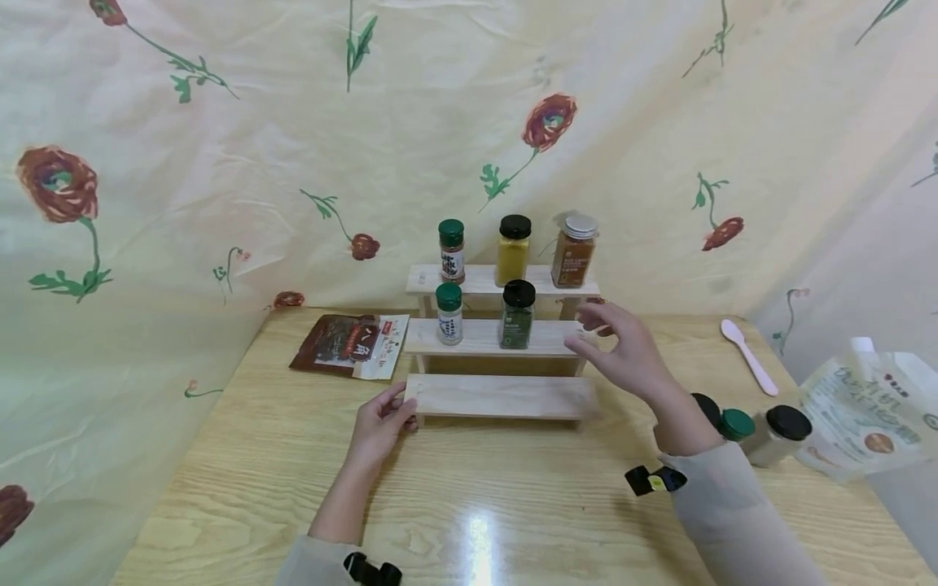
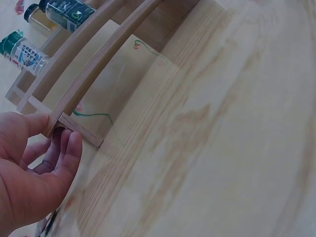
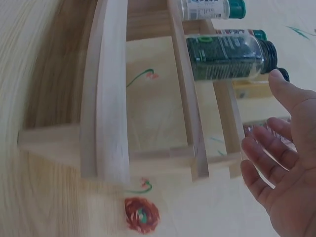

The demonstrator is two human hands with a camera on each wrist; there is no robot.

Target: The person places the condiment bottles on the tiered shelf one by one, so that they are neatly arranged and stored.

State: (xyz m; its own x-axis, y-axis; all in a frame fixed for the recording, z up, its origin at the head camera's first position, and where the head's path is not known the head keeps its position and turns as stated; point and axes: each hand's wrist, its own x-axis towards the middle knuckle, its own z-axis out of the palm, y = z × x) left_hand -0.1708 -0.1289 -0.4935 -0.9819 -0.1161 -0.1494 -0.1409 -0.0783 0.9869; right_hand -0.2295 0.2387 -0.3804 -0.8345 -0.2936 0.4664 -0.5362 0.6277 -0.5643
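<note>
A: What are the hands doing?

B: The left hand (image 1: 383,419) is pinching the left end of the wooden rack (image 1: 501,396) at its lowest step. The right hand (image 1: 623,350) is hovering with nothing in its grasp, fingers loosely bent, near the right end of the middle step.

A: How far is the arranging getting?

B: It is looking past halfway, in my judgement. A white shaker (image 1: 450,319) and a dark-green jar (image 1: 516,325) are standing upright on the middle step. Behind them, a green-capped shaker (image 1: 452,258), a yellow jar (image 1: 513,256) and an orange-brown jar (image 1: 574,259) are lining the top step.

A: And what is remaining?

B: Probably three containers, sitting off the rack on the tabletop (image 1: 469,472) at right: a black lid (image 1: 706,407) is showing past the forearm, beside a green lid (image 1: 736,425) and a black-lidded jar (image 1: 777,438).

A: Any readable writing?

B: The brown-and-white packet (image 1: 344,346), lying left of the rack, is apparently displaying "八角", star anise. The jar labels and the white bag (image 1: 868,415), standing far right beyond a pale spoon (image 1: 749,358), are bearing print too small to read.
</note>
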